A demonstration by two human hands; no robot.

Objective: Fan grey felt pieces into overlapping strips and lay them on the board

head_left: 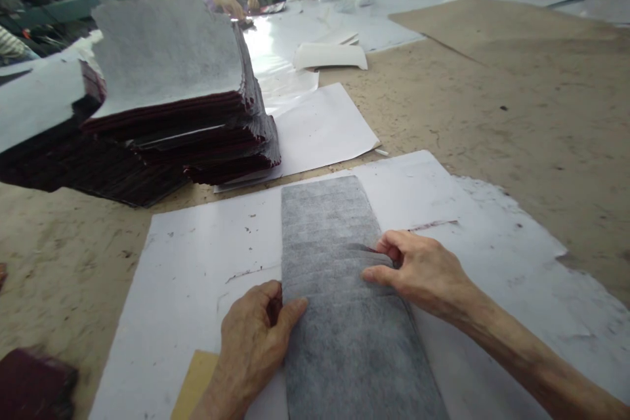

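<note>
The 2 hands are at a long gray cloth [335, 341], which lies lengthwise on a white sheet [187, 262] on the tabletop [492, 98]. The work at this moment looks like handling its creased layers along the right edge: the right hand [428, 269] appears to pinch a raised edge there between thumb and forefinger, with a thin line of red showing. The left hand [256, 335] has its thumb on the left edge and its fingers curled beside it; whether they grip beneath, I cannot tell. Moving that raised edge would call for a light pinch and a steady left side. The cloth's near end is cut off by the frame, the number of layers is unclear, and the left wrist partly covers 1 yellow piece [197, 374].
</note>
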